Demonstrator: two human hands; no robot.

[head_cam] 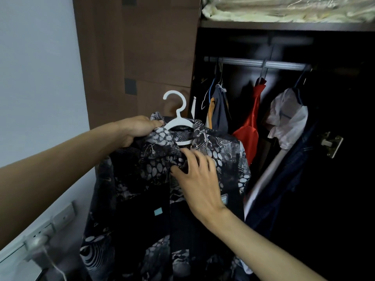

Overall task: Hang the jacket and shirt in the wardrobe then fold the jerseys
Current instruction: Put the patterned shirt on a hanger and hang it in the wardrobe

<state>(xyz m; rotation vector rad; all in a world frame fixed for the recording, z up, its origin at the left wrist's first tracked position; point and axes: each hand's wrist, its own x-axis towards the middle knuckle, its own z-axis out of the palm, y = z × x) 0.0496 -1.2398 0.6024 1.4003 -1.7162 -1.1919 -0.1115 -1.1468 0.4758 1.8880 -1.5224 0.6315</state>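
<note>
The black shirt with grey-white print hangs on a white plastic hanger at centre frame. The left hand grips its collar; the right hand's spread fingers pinch the placket. The dark wardrobe's metal rail lies at 2 o'clock.

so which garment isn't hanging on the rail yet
The patterned shirt on the white hanger, held outside the wardrobe by both hands. The red, white and grey garments already hang from the rail.

Wardrobe rail — hung garments, upper shelf bedding
</note>
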